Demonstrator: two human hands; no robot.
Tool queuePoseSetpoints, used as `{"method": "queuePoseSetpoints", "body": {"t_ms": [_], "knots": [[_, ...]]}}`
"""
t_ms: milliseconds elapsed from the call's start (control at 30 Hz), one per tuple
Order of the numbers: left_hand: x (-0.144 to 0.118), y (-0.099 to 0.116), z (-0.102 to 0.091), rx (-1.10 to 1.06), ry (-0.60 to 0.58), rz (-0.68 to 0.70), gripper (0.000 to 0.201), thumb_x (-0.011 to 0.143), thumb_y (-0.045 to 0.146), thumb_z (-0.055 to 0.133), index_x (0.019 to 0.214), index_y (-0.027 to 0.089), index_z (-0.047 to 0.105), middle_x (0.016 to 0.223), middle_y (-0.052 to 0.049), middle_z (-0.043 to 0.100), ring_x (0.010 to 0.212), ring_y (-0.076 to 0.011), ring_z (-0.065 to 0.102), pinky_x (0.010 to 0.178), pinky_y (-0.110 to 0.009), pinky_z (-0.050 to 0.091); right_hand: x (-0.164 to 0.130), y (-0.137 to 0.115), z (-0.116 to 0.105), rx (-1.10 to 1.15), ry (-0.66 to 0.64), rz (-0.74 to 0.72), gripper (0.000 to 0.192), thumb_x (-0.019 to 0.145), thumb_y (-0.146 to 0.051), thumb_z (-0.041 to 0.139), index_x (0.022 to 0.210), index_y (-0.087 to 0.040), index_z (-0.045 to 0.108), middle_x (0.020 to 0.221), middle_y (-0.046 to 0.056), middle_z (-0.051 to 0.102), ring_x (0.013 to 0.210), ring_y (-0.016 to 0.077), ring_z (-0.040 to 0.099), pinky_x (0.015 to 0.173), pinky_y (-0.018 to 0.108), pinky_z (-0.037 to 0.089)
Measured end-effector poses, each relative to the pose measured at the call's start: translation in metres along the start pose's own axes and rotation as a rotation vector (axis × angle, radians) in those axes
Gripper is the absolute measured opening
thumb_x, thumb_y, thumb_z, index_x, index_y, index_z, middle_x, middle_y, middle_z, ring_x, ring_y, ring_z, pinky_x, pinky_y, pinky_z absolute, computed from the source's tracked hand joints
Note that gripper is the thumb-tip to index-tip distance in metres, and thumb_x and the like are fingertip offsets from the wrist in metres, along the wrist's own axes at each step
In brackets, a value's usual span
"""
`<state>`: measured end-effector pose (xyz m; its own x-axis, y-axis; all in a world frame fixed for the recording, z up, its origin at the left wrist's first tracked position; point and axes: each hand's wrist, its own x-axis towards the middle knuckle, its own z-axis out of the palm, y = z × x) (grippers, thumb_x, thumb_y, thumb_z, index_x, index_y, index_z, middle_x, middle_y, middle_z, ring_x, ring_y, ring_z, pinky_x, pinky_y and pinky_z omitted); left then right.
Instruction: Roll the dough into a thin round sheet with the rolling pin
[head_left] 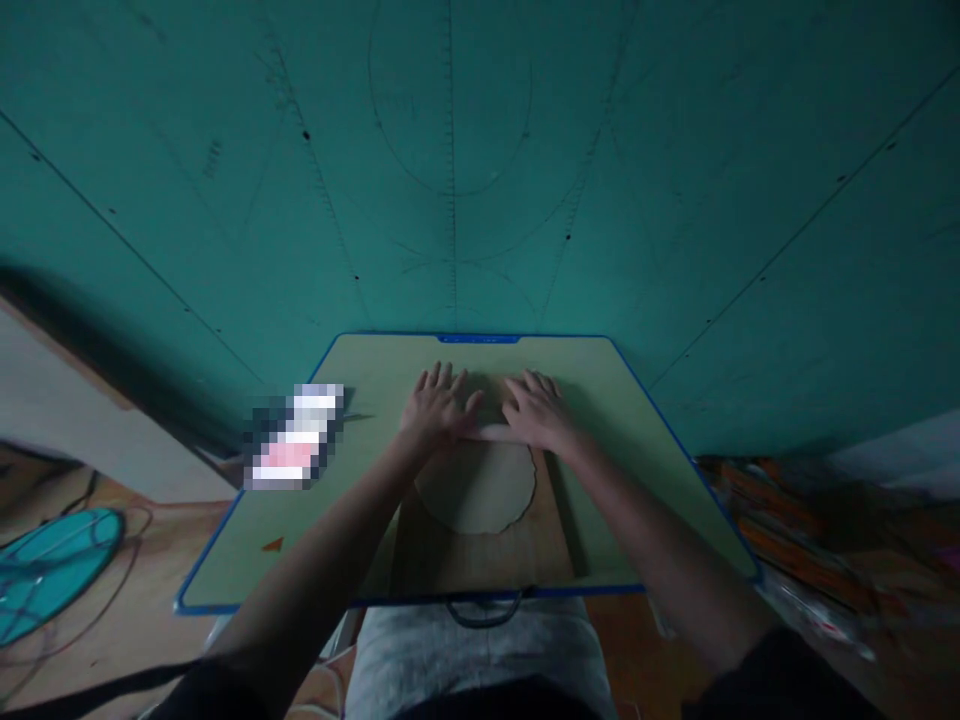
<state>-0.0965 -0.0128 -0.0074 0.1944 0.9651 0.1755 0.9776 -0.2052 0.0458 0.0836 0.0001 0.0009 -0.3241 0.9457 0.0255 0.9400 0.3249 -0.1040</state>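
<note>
Rolling pin (491,433) lying crosswise over the flat dough round (476,488), long axis left to right.
Left hand (437,410) and right hand (538,412) press it with fingers spread flat; the wooden board (480,555) rests on a green worktop (637,440).
</note>
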Motion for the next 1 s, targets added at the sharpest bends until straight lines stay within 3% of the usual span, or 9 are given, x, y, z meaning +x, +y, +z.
{"method": "queuePoseSetpoints", "body": {"t_ms": [133, 233, 333, 433, 567, 700, 767, 900, 1000], "knots": [[-0.056, 0.007, -0.004, -0.007, 0.126, 0.075, 0.051, 0.103, 0.038, 0.033, 0.136, 0.007, 0.058, 0.147, -0.022, 0.053, 0.141, -0.0345, 0.045, 0.115, -0.051, 0.036, -0.046, -0.013, 0.006, 0.02, 0.029, -0.116, 0.053, 0.103, -0.039, 0.034, 0.146, -0.012, 0.05, 0.158, 0.018, 0.04, 0.149, 0.0309, 0.032, 0.122, 0.05, 0.02], [-0.106, 0.013, -0.006, -0.039, 0.17, 0.13, 0.046, 0.104, 0.033, 0.032, 0.127, 0.008, 0.062, 0.139, -0.02, 0.06, 0.134, -0.0332, 0.053, 0.113, -0.051, 0.04, -0.09, -0.023, 0.008, 0.028, 0.086, -0.203, 0.055, 0.103, -0.035, 0.033, 0.148, -0.007, 0.047, 0.157, 0.018, 0.043, 0.146, 0.0292, 0.037, 0.122, 0.047, 0.024], [-0.154, 0.019, -0.007, -0.052, 0.257, 0.162, 0.046, 0.103, 0.032, 0.033, 0.136, 0.008, 0.054, 0.14, -0.02, 0.06, 0.136, -0.0332, 0.051, 0.113, -0.052, 0.04, -0.134, -0.03, 0.012, 0.03, 0.166, -0.271, 0.056, 0.1, -0.029, 0.035, 0.149, -0.003, 0.044, 0.157, 0.018, 0.042, 0.143, 0.0294, 0.042, 0.12, 0.047, 0.03], [-0.18, 0.02, -0.008, -0.046, 0.277, 0.198, 0.051, 0.103, 0.035, 0.035, 0.143, 0.006, 0.047, 0.145, -0.022, 0.055, 0.139, -0.034, 0.047, 0.113, -0.054, 0.041, -0.159, -0.031, 0.016, 0.041, 0.216, -0.324, 0.057, 0.096, -0.024, 0.039, 0.149, -0.003, 0.044, 0.157, 0.018, 0.041, 0.143, 0.0301, 0.041, 0.119, 0.049, 0.033], [-0.151, 0.013, -0.013, -0.061, 0.212, 0.215, 0.049, 0.104, 0.04, 0.035, 0.136, 0.008, 0.055, 0.14, -0.02, 0.06, 0.136, -0.0309, 0.052, 0.112, -0.049, 0.043, -0.151, -0.027, 0.013, 0.05, 0.193, -0.352, 0.057, 0.094, -0.021, 0.041, 0.149, -0.004, 0.045, 0.154, 0.02, 0.046, 0.141, 0.0297, 0.044, 0.118, 0.049, 0.037], [-0.094, 0.01, -0.018, -0.049, 0.132, 0.087, 0.045, 0.104, 0.032, 0.034, 0.13, 0.005, 0.059, 0.137, -0.022, 0.062, 0.132, -0.0298, 0.056, 0.111, -0.045, 0.043, -0.12, -0.021, 0.0, 0.074, 0.084, -0.368, 0.052, 0.098, -0.025, 0.038, 0.146, -0.008, 0.049, 0.148, 0.017, 0.054, 0.136, 0.0262, 0.051, 0.113, 0.042, 0.043], [-0.08, 0.012, -0.018, -0.023, 0.123, 0.046, 0.044, 0.103, 0.028, 0.034, 0.128, 0.004, 0.061, 0.138, -0.023, 0.06, 0.134, -0.032, 0.053, 0.112, -0.048, 0.041, -0.105, -0.018, -0.004, 0.062, 0.052, -0.324, 0.049, 0.101, -0.029, 0.036, 0.144, -0.013, 0.052, 0.15, 0.015, 0.053, 0.137, 0.0261, 0.051, 0.112, 0.043, 0.043], [-0.096, 0.015, -0.015, -0.023, 0.142, 0.067, 0.044, 0.103, 0.027, 0.031, 0.125, 0.007, 0.064, 0.137, -0.02, 0.062, 0.134, -0.0341, 0.053, 0.112, -0.051, 0.041, -0.09, -0.015, -0.003, 0.012, 0.087, -0.152, 0.048, 0.103, -0.034, 0.036, 0.142, -0.011, 0.055, 0.15, 0.019, 0.051, 0.142, 0.0298, 0.045, 0.116, 0.049, 0.035], [-0.125, 0.015, -0.013, -0.053, 0.167, 0.071, 0.044, 0.104, 0.03, 0.033, 0.128, 0.008, 0.062, 0.137, -0.018, 0.062, 0.129, -0.0338, 0.056, 0.111, -0.052, 0.042, -0.096, -0.016, 0.004, 0.004, 0.101, -0.136, 0.049, 0.102, -0.036, 0.039, 0.141, -0.012, 0.055, 0.15, 0.018, 0.051, 0.141, 0.03, 0.046, 0.118, 0.05, 0.032]]}}
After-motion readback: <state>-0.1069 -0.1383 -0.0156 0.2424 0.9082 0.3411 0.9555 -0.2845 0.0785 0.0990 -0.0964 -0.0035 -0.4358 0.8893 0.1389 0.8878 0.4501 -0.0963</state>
